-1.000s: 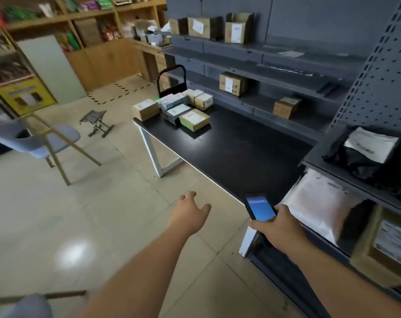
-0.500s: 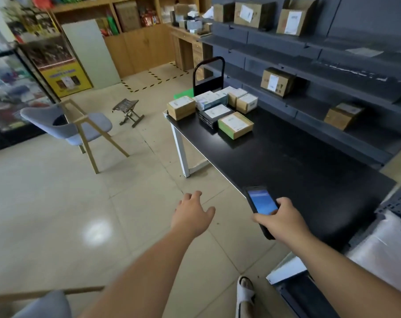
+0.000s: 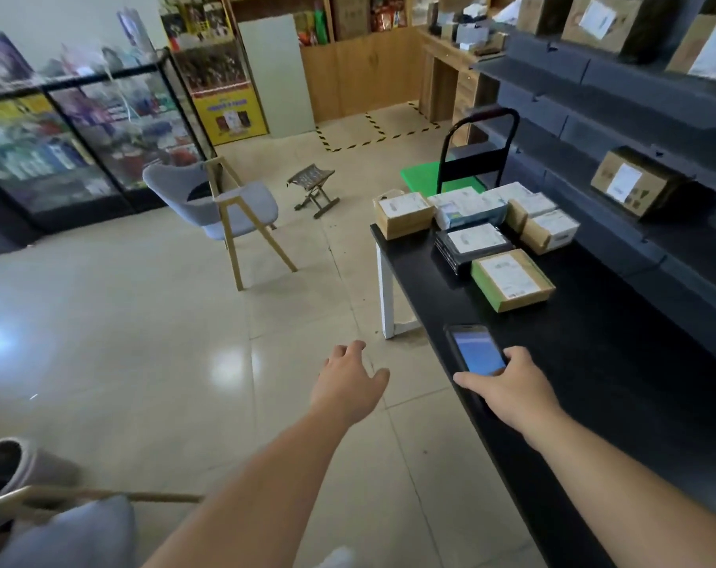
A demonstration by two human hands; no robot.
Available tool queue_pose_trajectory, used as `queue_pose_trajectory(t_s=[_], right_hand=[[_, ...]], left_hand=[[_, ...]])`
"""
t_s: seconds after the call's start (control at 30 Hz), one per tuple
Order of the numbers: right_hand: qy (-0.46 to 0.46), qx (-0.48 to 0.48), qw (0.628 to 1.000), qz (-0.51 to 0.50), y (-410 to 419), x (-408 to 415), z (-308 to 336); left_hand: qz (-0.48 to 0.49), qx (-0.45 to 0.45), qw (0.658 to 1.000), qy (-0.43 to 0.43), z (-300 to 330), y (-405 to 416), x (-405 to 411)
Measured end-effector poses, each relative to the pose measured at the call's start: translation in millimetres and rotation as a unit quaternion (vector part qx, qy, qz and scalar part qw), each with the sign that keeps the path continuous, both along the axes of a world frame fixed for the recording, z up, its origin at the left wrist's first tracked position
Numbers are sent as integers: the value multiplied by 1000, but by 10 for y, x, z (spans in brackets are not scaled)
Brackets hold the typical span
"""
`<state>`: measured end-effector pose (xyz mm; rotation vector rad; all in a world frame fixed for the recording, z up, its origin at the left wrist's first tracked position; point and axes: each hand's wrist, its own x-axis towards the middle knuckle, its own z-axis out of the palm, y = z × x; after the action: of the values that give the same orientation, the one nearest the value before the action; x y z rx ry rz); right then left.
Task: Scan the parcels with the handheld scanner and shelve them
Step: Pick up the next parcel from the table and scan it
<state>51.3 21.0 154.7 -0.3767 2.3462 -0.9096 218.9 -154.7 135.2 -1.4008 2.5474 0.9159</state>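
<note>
Closer now to the stacked parcels (image 3: 477, 231), the right hand (image 3: 508, 387) carries the black handheld scanner (image 3: 473, 354) along the black table (image 3: 594, 362).
Its fingers wrap the scanner's lower end, lit blue screen up; the left hand (image 3: 348, 383) hangs spread and empty above the tiled floor (image 3: 143, 342).

Grey chair (image 3: 225, 207), folding stool (image 3: 313, 190), glass cabinet (image 3: 81, 145).

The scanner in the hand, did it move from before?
Yes. The scanner, held in the right hand, has gone along the table edge toward the parcels, away from the shelf end.
</note>
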Motion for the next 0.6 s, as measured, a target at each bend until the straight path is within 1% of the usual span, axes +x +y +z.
queue_pose_trajectory(t_s=[0.2,0.33,0.47,0.6], right_hand=[[-2,5,1000,7,-709,-495,-93],[1,8,1000,-29,-1182,-832,-140],[4,14,997,-77,-1518,-1105,-180],[-7,35,990,-138,-1626,-1291,-281]], left_hand=[[29,28,999,8,-156,-790,-476],[27,73,997,17,-294,-1394,-896],[-21,79,997,-2,-342,-1878,-1346],[-82,91,992,-19,-438,-2186,-1885]])
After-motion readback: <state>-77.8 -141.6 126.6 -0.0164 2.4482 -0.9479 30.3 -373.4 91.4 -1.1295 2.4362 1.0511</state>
